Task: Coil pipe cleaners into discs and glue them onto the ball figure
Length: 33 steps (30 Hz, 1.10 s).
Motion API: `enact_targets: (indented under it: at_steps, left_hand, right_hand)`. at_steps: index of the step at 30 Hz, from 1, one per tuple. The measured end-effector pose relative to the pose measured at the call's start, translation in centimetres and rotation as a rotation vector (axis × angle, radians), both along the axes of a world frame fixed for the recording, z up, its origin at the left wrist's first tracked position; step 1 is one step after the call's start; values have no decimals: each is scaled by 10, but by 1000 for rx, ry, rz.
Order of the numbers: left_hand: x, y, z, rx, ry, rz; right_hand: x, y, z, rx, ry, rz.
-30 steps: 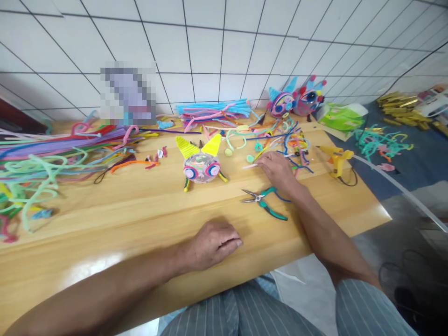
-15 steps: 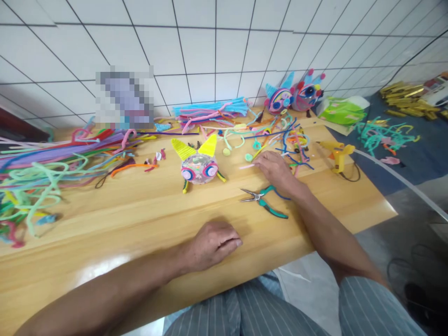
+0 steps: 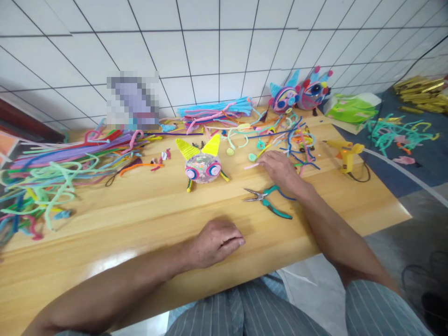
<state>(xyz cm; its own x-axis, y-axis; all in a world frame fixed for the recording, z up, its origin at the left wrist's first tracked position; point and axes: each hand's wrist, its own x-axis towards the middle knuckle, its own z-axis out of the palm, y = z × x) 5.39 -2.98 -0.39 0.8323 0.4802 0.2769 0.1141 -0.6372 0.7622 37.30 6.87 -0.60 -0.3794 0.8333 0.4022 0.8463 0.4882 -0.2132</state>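
Observation:
My left hand (image 3: 220, 243) rests on the table near its front edge, loosely closed, with nothing showing in its fingers. Further back and to the right, my right hand (image 3: 277, 169) is pinched on a pale pink pipe cleaner (image 3: 250, 166), whose end sticks out to the left of the fingers. Just in front of that hand lie long-nose pliers (image 3: 261, 196) with green handles, their jaws spread. A clear round animal figure (image 3: 203, 173) with yellow pipe-cleaner ears and pink-and-blue ring eyes stands left of my right hand, apart from it.
Loose pipe cleaners (image 3: 63, 163) pile up at the left; a blue and pink bundle (image 3: 217, 112) lies along the wall. Two finished-looking figures (image 3: 285, 99) stand at the back right. A yellow glue gun (image 3: 346, 154) with a cord sits near the table's right edge.
The view has shifted slightly, so everything appears a little further right. Both hands keep nearly the same places on the table, the right still on the pale pink pipe cleaner.

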Motion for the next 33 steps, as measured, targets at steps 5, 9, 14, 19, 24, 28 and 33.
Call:
enact_targets:
  at_steps: [5, 9, 14, 19, 24, 28, 33]
  left_hand:
    - [0, 0, -1, 12, -25, -1]
    - [1, 1, -1, 24, -27, -9]
    - [1, 0, -3, 36, -27, -4]
    - [2, 0, -9, 74, -8, -10]
    - [2, 1, -12, 106, -15, -2]
    - [0, 1, -8, 105, 26, -13]
    - [-1, 0, 0, 41, 17, -8]
  right_hand:
    - [-1, 0, 0, -6, -2, -17]
    - [0, 2, -3, -5, 16, -22]
    - [4, 5, 1, 43, 22, -23]
    - [1, 3, 20, 100, 82, -74]
    - [-24, 2, 38, 3, 150, -64]
    - [-38, 12, 41, -88, 54, 24]
    - [-47, 31, 37, -119, 89, 127]
